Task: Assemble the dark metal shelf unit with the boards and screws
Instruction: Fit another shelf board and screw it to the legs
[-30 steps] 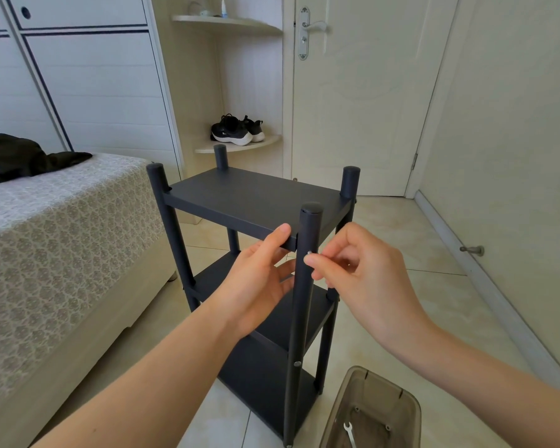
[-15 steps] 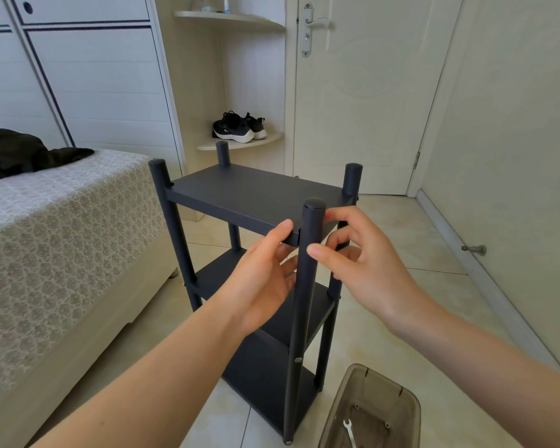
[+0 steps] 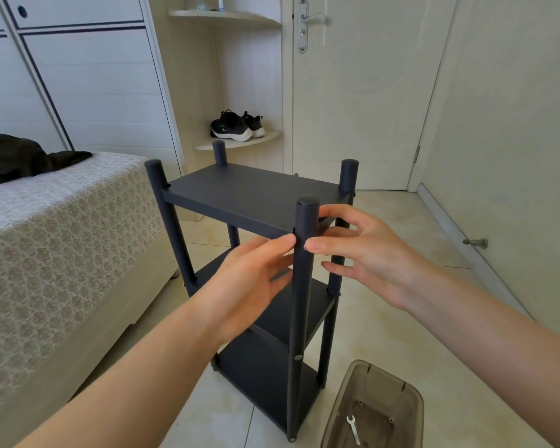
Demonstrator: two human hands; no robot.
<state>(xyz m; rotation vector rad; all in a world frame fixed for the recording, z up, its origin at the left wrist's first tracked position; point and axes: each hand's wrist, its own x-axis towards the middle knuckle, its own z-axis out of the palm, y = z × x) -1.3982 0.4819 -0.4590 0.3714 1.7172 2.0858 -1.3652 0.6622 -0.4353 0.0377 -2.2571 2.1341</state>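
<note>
Shelf unit upright on the tile floor, three boards on four posts, bed to its left, brown bin holding a small wrench near its front foot. Left hand: fingers extended, tips touching the near front post just under the top board, gripping nothing. Right hand: fingers spread loose, thumb tip on the same post, index at the top board's corner.

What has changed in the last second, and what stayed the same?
The right hand let go its pinch at the front post and spread its fingers, the upper ones reaching up to the top board. The left hand stayed at that corner; the shelf unit and the tray did not move.
</note>
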